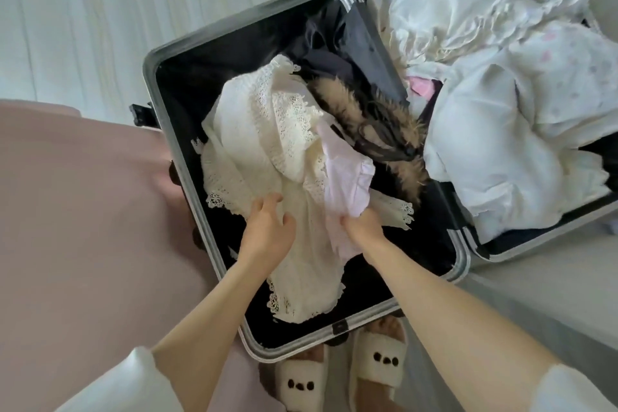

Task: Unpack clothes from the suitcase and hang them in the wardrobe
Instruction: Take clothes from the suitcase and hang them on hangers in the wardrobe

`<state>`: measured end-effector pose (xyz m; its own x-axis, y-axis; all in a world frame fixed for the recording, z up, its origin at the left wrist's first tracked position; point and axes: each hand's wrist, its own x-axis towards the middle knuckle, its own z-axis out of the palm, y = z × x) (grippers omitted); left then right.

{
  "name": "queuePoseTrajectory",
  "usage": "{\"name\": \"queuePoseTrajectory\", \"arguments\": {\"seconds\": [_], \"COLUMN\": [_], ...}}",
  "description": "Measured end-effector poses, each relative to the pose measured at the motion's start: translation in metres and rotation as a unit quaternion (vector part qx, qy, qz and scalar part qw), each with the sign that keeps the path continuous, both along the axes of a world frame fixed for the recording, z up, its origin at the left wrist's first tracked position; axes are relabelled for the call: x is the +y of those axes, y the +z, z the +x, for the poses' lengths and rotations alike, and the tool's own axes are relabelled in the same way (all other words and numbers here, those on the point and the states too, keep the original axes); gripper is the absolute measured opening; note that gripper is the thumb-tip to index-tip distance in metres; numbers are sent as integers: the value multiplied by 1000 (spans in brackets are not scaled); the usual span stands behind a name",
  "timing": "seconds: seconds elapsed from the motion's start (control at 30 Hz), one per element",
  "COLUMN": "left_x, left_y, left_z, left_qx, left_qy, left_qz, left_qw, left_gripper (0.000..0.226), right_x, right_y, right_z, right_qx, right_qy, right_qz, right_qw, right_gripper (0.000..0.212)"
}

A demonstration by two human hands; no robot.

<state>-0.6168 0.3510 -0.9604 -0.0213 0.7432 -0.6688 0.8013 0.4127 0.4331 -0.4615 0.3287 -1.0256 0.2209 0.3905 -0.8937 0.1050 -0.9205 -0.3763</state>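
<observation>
Cream lace fills the middle of what you see: a lace garment (267,157) lies heaped in the near half of the open suitcase (174,157), spread over its black lining from the far left down toward the front rim; your left hand (267,231) rests on the lace with the fingers loosely spread and only lightly bent, pressing on the fabric rather than pinching it; your right hand (363,224) is just beside it, fingers curled round a fold of a pale pink garment (344,177) that lies over the right side of the lace; behind the pink piece sits a brown fur trim (374,124) on a dark garment, running slantwise toward the hinge; the far half of the suitcase, to your right, is piled with crumpled white clothes (495,84), with a small bright pink scrap (419,85) showing at the pile's left edge; the suitcase has a silver metal frame and lies flat and open on a pale floor (67,27); to your left a pink cloth surface (83,227) comes up against the suitcase's side; below the front rim you can see your feet in white slippers (378,365) with dark dots; both your forearms are bare, with white sleeves at the bottom corners.
</observation>
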Motion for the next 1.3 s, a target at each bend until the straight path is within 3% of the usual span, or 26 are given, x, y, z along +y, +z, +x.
{"name": "queuePoseTrajectory", "arguments": {"seconds": [0.13, 0.23, 0.37, 0.47, 0.7, 0.83, 0.9, 1.0, 1.07, 1.1, 1.2, 1.3], "left_x": [3, 10, 27, 39, 55, 59, 62, 60, 56, 53, 38, 20], "left_y": [41, 96, 184, 248, 403, 476, 510, 559, 586, 597, 627, 640], "left_z": [4, 12, 24, 26, 18, 20, 23, 29, 36, 39, 48, 58], "left_qx": [-17, -32, -62, -80, -120, -163, -218, -246, -263, -279, -315, -344], "left_qy": [13, -5, -21, -47, -157, -182, -137, -65, -56, -55, -28, 12], "left_qz": [-1, 0, 33, 51, 110, 164, 176, 189, 175, 155, 99, 49], "left_qw": [1000, 999, 997, 994, 974, 956, 950, 948, 947, 946, 944, 938], "left_gripper": [42, 44, 42, 50, 86, 100, 89, 29, 27, 27, 28, 31], "right_x": [-8, -8, 8, 22, 49, 51, 53, 47, 36, 28, -13, -68], "right_y": [65, 144, 247, 326, 513, 613, 659, 713, 736, 740, 737, 710], "right_z": [2, 8, 15, 16, 16, 10, 12, 20, 24, 25, 27, 31], "right_qx": [-42, -54, -57, -46, -48, -16, 38, 169, 211, 181, -31, -116], "right_qy": [-60, -30, 9, -28, -50, -134, -188, -256, -256, -249, -156, -48], "right_qz": [66, 145, 234, 233, 325, 400, 443, 491, 508, 504, 439, 411], "right_qw": [995, 988, 971, 971, 943, 906, 876, 816, 794, 807, 884, 903], "right_gripper": [18, 36, 42, 16, 12, 12, 20, 40, 48, 48, 40, 36]}}
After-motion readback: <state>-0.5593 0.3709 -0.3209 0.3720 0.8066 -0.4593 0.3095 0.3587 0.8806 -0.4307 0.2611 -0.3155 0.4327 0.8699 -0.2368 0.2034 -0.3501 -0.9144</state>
